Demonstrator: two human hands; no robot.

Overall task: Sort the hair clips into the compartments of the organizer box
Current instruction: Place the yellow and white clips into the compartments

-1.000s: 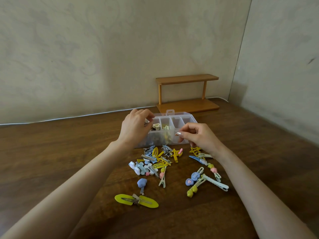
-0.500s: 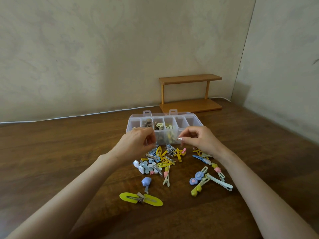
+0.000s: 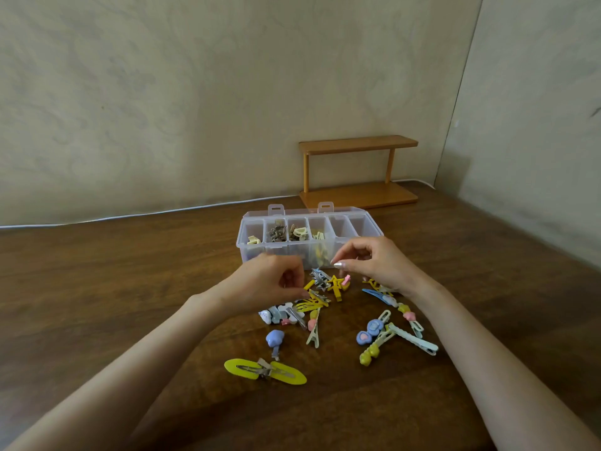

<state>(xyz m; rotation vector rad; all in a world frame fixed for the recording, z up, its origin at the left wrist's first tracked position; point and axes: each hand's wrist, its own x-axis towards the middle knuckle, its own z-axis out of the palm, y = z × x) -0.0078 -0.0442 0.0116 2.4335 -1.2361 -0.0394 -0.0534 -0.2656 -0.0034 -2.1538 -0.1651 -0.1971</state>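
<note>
The left hand point(image 3: 268, 284) is curled, knuckles up, over the left edge of a loose heap of small yellow, silver and pastel hair clips point(image 3: 320, 292). Its fingertips are tucked under the palm, so I cannot tell whether they pinch a clip. The right hand point(image 3: 380, 265) hovers apart from it, to the right, thumb and forefinger drawn close; anything between them is too small to make out. Its heel covers part of a thin yellow clip point(image 3: 372, 283).

Just behind both hands stands the clear plastic organizer box point(image 3: 242, 242), its front wall partly hidden by them. The four left compartments of its back row hold blurred cream and brownish clips. Nearer the camera lie a large yellow oval snap clip point(image 3: 265, 371) and, to the right, a pastel cluster of clips point(image 3: 390, 333), all on a dark wooden table point(image 3: 130, 288). A small wooden shelf point(image 3: 357, 170) stands by the wall.

A second ago the left hand was up over the box's left compartments; now it is down at the heap. The right hand has barely shifted.
</note>
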